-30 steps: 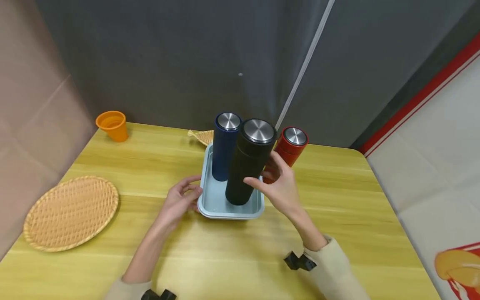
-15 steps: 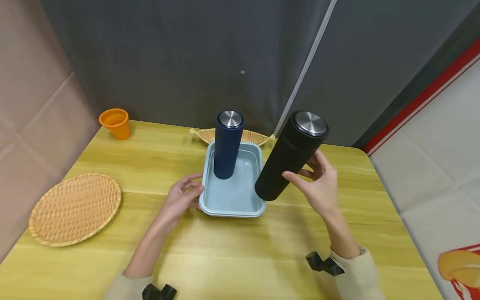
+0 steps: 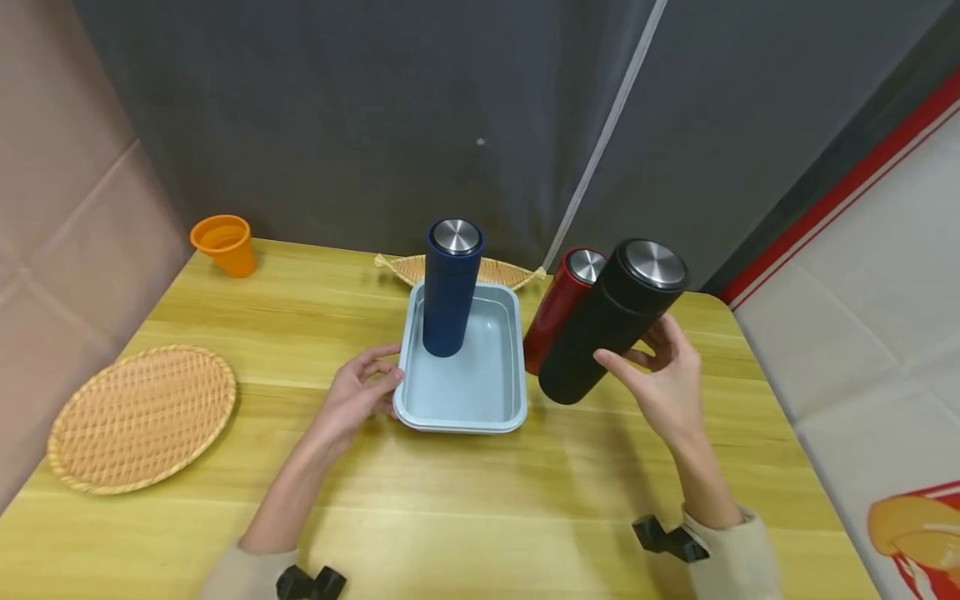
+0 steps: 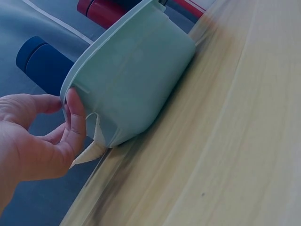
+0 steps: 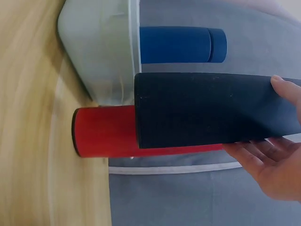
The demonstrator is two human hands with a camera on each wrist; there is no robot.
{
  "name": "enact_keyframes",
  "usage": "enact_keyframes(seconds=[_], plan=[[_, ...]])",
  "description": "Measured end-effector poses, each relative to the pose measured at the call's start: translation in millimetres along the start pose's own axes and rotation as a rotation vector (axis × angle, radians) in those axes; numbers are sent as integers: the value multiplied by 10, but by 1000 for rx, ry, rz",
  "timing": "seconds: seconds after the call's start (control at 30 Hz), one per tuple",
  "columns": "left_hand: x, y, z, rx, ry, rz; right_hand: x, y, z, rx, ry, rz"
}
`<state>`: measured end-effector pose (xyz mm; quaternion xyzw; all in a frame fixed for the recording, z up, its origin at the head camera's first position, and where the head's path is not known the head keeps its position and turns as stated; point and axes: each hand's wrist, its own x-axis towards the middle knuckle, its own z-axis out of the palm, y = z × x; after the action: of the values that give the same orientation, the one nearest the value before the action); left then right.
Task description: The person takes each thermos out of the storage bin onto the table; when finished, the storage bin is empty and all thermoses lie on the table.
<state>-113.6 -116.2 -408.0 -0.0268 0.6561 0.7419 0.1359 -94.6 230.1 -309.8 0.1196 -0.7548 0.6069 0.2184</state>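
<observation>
My right hand (image 3: pixel 667 379) grips a black thermos flask (image 3: pixel 603 333) by its side, tilted with its steel lid to the right. In the right wrist view the flask's base hangs above the table, in front of a red thermos (image 5: pixel 103 132) that stands on the wood. My left hand (image 3: pixel 360 387) pinches the rim of a light blue plastic tub (image 3: pixel 457 404) between thumb and fingers, as the left wrist view shows. A dark blue thermos (image 3: pixel 450 292) stands upright on the tub's left side.
Behind the tub lies a boat-shaped wicker basket (image 3: pixel 495 272). An orange cup (image 3: pixel 228 250) stands at the back left, and an oval woven tray (image 3: pixel 142 417) lies on the left of the wooden table (image 3: pixel 465 517). A grey curtain (image 3: pixel 337 125) closes off the back.
The black thermos has moved from over the tub out past its right side, in my right hand, now tilted. My left hand keeps its hold on the rim.
</observation>
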Motion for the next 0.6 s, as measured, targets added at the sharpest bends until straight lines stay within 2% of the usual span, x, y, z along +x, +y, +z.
enact_keyframes(seconds=[0.1, 0.33, 0.6], plan=[[5, 3, -3, 1, -3, -1, -15, 27, -34, -12, 12, 12], [27, 4, -7, -1, -18, -7, -62, 155, -110, 35, 94, 35], [37, 6, -34, 1, -31, -17, -31, 384, -232, -82, 169, 129]])
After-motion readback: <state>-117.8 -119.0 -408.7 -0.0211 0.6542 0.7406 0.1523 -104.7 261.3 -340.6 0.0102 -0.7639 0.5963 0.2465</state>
